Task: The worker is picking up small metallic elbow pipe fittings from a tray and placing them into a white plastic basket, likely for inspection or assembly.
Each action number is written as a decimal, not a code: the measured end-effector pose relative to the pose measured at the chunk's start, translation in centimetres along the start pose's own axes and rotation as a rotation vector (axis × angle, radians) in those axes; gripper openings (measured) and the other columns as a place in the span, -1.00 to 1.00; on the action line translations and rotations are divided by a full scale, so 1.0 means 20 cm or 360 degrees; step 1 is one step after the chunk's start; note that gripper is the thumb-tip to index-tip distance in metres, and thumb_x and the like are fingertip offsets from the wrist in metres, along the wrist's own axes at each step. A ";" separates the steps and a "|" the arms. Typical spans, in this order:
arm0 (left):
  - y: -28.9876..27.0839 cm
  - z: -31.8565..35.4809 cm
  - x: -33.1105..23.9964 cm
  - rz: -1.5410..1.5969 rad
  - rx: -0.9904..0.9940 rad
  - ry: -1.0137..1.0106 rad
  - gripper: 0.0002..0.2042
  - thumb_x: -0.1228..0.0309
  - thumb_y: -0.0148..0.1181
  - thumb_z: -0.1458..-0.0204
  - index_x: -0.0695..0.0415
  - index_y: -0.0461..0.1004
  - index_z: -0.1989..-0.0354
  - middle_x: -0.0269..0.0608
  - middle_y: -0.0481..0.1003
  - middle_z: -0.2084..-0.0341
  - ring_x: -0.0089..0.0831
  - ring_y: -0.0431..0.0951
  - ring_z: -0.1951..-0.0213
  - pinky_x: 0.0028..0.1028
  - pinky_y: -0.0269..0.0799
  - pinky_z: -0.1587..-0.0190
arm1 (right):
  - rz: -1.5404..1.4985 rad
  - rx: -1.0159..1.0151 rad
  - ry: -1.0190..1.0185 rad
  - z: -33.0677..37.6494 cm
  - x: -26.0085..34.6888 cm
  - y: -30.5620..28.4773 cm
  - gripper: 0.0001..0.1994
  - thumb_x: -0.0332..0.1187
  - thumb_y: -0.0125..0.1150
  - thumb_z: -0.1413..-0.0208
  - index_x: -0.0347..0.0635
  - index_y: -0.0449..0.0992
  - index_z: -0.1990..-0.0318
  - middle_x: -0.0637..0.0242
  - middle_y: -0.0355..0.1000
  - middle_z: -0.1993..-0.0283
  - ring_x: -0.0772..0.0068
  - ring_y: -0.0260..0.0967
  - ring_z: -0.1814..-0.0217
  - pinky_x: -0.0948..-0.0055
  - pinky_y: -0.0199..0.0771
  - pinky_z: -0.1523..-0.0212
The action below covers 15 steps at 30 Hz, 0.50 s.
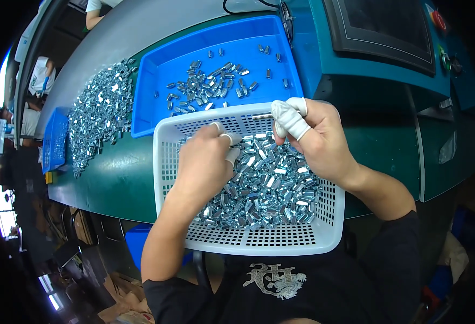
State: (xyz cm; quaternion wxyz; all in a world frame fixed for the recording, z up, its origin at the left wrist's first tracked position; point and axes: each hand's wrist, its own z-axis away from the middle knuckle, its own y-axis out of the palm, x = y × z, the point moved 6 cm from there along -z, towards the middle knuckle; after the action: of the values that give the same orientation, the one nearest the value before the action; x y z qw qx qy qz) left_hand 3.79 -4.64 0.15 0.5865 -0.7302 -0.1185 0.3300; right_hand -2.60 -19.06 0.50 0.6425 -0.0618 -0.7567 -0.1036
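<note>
A white perforated plastic basket (264,245), full of shiny hex coupling nuts (272,183), sits in front of me. My left hand (207,159) is over its left part, with white finger cots on the fingertips. Those fingers are curled together, and whatever lies in them is hidden. Above the basket's far right corner, my right hand (315,135) pinches a thin metal rod (261,116) that points left. White cots cover its thumb and index finger too.
Behind the basket stands a blue tray (156,65) with scattered nuts. A large heap of nuts (102,102) lies on the green table (102,183) at left, beside a small blue bin (56,140). A teal machine (307,48) with a dark screen stands at right. Other people are at far left.
</note>
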 end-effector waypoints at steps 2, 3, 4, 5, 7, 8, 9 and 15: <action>0.06 0.01 0.01 -0.0142 0.0080 0.0044 -0.85 0.54 0.18 0.24 0.17 0.54 0.42 -0.13 0.43 0.47 -0.18 0.46 0.34 -0.28 0.39 0.29 | 0.0009 0.0013 -0.0020 0.00 0.01 0.01 -0.69 -0.32 -0.04 -0.17 -0.24 0.40 0.59 0.45 0.32 0.65 0.81 0.01 0.71 0.73 -0.02 0.68; 0.08 0.01 0.02 -0.0228 0.0174 0.0052 -0.85 0.55 0.16 0.25 0.18 0.54 0.43 -0.13 0.41 0.47 -0.19 0.45 0.32 -0.27 0.39 0.27 | -0.0004 0.0005 -0.0025 0.00 0.01 0.01 -0.70 -0.33 -0.03 -0.17 -0.25 0.41 0.59 0.44 0.33 0.65 0.81 0.02 0.71 0.72 -0.01 0.68; 0.10 0.01 0.02 -0.0315 0.0268 0.0059 -0.85 0.56 0.14 0.27 0.20 0.53 0.44 -0.13 0.40 0.47 -0.19 0.44 0.30 -0.27 0.39 0.25 | -0.0018 -0.0004 -0.0031 0.00 0.01 0.01 -0.70 -0.34 -0.03 -0.16 -0.25 0.41 0.59 0.44 0.33 0.65 0.81 0.02 0.70 0.72 0.00 0.68; 0.10 0.02 0.02 -0.0315 0.0268 0.0060 -0.85 0.56 0.14 0.27 0.20 0.53 0.44 -0.13 0.40 0.47 -0.19 0.44 0.30 -0.27 0.39 0.25 | -0.0017 -0.0004 -0.0031 0.00 0.01 0.01 -0.70 -0.34 -0.03 -0.16 -0.25 0.41 0.59 0.44 0.33 0.65 0.81 0.02 0.70 0.72 0.00 0.68; 0.10 0.02 0.01 -0.0265 0.0261 0.0134 -0.86 0.57 0.13 0.29 0.22 0.51 0.47 -0.11 0.41 0.46 -0.19 0.44 0.28 -0.26 0.39 0.25 | -0.0026 0.0017 -0.0026 0.00 0.02 0.02 -0.72 -0.35 -0.02 -0.16 -0.26 0.42 0.57 0.44 0.34 0.64 0.80 0.03 0.70 0.70 0.01 0.68; 0.10 0.02 0.01 -0.0264 0.0260 0.0136 -0.86 0.57 0.13 0.29 0.22 0.51 0.47 -0.11 0.41 0.46 -0.19 0.44 0.28 -0.26 0.39 0.25 | -0.0024 0.0016 -0.0026 0.00 0.02 0.02 -0.72 -0.35 -0.02 -0.16 -0.26 0.42 0.57 0.44 0.34 0.64 0.80 0.03 0.70 0.70 0.01 0.68; 0.10 0.02 0.02 -0.0233 0.0269 0.0086 -0.86 0.58 0.12 0.29 0.21 0.50 0.47 -0.10 0.41 0.46 -0.19 0.44 0.28 -0.26 0.38 0.24 | -0.0032 0.0005 -0.0009 0.00 0.01 0.02 -0.71 -0.35 -0.02 -0.16 -0.27 0.42 0.57 0.44 0.34 0.64 0.80 0.03 0.69 0.70 0.02 0.67; 0.11 0.03 0.07 -0.0146 0.0317 -0.0081 -0.89 0.60 0.10 0.20 0.21 0.48 0.44 -0.08 0.42 0.46 -0.11 0.43 0.29 -0.23 0.36 0.27 | -0.0069 0.0062 0.0063 0.00 0.00 0.03 -0.70 -0.34 -0.04 -0.18 -0.26 0.42 0.58 0.45 0.33 0.64 0.80 0.02 0.67 0.70 0.03 0.64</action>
State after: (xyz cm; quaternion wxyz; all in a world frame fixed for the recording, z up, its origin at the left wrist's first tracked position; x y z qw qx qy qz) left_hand 3.97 -4.04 -2.35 0.6676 -0.6534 -0.1332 0.3312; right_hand -2.46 -18.41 0.58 0.6561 -0.0309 -0.7469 -0.1040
